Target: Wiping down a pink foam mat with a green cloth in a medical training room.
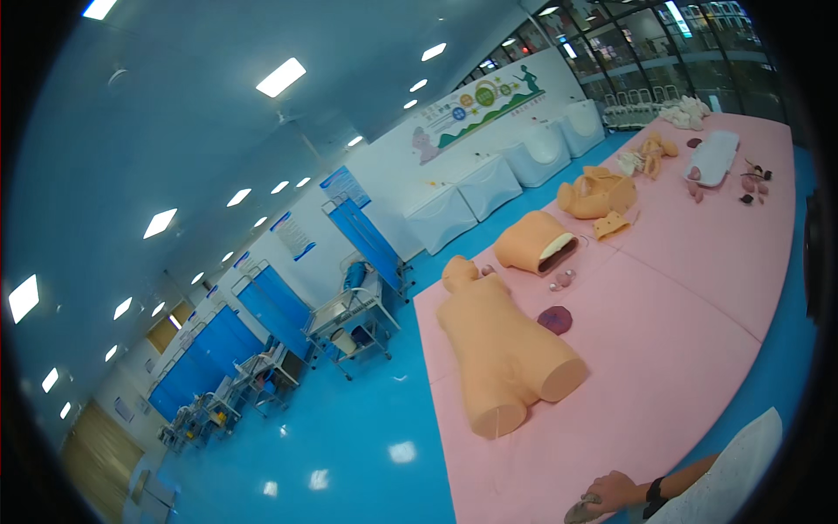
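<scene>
My right hand (612,491) is at the bottom edge of the view, below a white sleeve and a black wristband. Its fingers are closed on a grey, crumpled piece of cloth (581,509), partly cut off by the frame, over the near edge of a pink padded table (655,380). Beyond it lies a flesh-coloured torso manikin (491,340) on its back, with a head and thigh stumps. A dark red placenta model (555,320) rests beside its flank. My left hand is out of view.
Farther along the table lie a hollow abdomen model (533,242), an opened pelvis model (597,193), a baby doll (653,154), a white tray (715,157) and small organ models (756,183). Beds, blue folding screens (366,232) and white tubs (537,154) line the wall.
</scene>
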A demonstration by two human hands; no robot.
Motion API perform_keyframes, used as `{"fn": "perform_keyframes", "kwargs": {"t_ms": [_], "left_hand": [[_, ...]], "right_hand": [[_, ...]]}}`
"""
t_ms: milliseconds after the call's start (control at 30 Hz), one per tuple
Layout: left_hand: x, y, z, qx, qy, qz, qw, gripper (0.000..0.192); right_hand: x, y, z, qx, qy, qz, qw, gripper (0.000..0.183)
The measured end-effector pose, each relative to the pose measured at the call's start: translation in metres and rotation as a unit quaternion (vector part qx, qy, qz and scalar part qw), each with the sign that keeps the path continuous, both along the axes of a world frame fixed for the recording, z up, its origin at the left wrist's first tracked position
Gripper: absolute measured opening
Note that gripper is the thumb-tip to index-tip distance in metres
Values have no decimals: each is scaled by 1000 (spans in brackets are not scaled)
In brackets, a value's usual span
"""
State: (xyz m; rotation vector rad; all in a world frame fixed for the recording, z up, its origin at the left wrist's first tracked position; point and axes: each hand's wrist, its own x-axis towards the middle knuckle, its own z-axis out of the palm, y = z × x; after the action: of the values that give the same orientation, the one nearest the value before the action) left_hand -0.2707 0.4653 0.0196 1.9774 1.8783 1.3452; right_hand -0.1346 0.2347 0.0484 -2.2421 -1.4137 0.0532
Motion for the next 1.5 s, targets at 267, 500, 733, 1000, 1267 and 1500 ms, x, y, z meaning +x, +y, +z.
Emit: {"fn": "perform_keyframes", "kwargs": {"t_ms": [267,500,733,1000,1267,1500], "left_hand": [[-7,-5,-4,3,-13,60,998,62],[-2,-5,-7,-61,53,87,993,63],[-6,-6,-3,-172,95,111,974,63],[-3,3,6,-119,48,99,987,52],[-98,-77,2,-97,52,-153,982,53],[-254,-355,-123,-758,-42,25,651,74]], "right_hand": [[33,93,-14,1,33,-53,998,42],[39,108,-25,105,-61,-63,991,29],[40,117,21,136,-49,-46,988,26],[42,129,11,125,-23,-64,990,23],[41,119,5,97,-4,-47,994,25],[39,114,3,91,37,-31,995,29]]}}
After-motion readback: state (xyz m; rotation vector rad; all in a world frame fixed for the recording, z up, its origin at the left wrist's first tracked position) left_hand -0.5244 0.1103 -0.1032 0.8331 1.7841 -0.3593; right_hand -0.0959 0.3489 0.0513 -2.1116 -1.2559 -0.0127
